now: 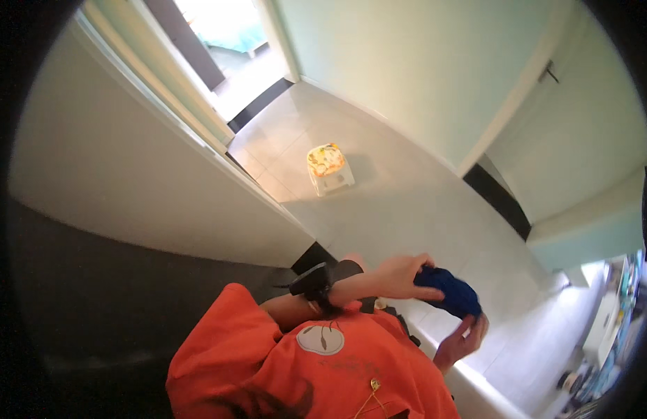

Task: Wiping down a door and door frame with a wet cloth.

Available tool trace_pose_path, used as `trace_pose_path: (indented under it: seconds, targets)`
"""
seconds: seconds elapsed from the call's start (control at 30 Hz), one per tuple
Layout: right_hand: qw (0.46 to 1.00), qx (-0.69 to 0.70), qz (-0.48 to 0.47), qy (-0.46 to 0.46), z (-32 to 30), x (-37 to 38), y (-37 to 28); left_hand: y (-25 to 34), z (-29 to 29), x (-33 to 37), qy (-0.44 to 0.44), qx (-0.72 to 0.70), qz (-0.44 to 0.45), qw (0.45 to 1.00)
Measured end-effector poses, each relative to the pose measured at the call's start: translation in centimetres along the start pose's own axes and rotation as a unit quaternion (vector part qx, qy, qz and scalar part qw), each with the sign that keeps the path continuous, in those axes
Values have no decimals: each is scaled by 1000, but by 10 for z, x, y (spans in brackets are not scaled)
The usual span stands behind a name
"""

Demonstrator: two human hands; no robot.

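Observation:
A bunched dark blue cloth point(449, 290) stretches between my two hands, in front of my orange top and to the right. My left hand point(402, 276) grips its left end, with the thumb and fingers closed around the fabric. At the lower right end, my right hand point(467, 341) pinches the cloth in its fingertips. Folds hide its full shape, so I cannot tell what kind of cloth item it is. A black device point(311, 281) is strapped on my left wrist.
A small white stool point(330, 178) with a yellow and orange patterned seat stands on the grey tiled floor point(379, 209) ahead. A pale door point(149, 160) fills the left side. Another door point(582, 119) is at the right, above cluttered shelves point(606, 328).

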State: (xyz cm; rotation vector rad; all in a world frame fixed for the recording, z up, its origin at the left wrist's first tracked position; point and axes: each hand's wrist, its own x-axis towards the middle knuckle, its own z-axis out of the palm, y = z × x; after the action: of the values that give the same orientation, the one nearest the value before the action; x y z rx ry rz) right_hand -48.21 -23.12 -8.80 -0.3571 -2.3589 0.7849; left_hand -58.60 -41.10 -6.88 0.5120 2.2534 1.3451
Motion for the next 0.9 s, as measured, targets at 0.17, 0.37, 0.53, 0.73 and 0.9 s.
trace_pose_path:
  seconds: [0.17,0.37,0.53,0.73,0.9]
  targets:
    - [992,74,-38,-92,118,106,-21,-53,-86,65,-103,65,81,989]
    - [718,617,146,-286,251,250,-82,-105,-270,150,199,-110,135,965]
    - [705,435,181,-530,414,342,-157,-80,-390,197,223,-432,273,830]
    - [695,304,-270,-593,578,407,-251,-119,-479,230,177,-542,117,813]
    - [508,330,-419,-676,694,423,-328,-187,-526,266,340,-269,202,878]
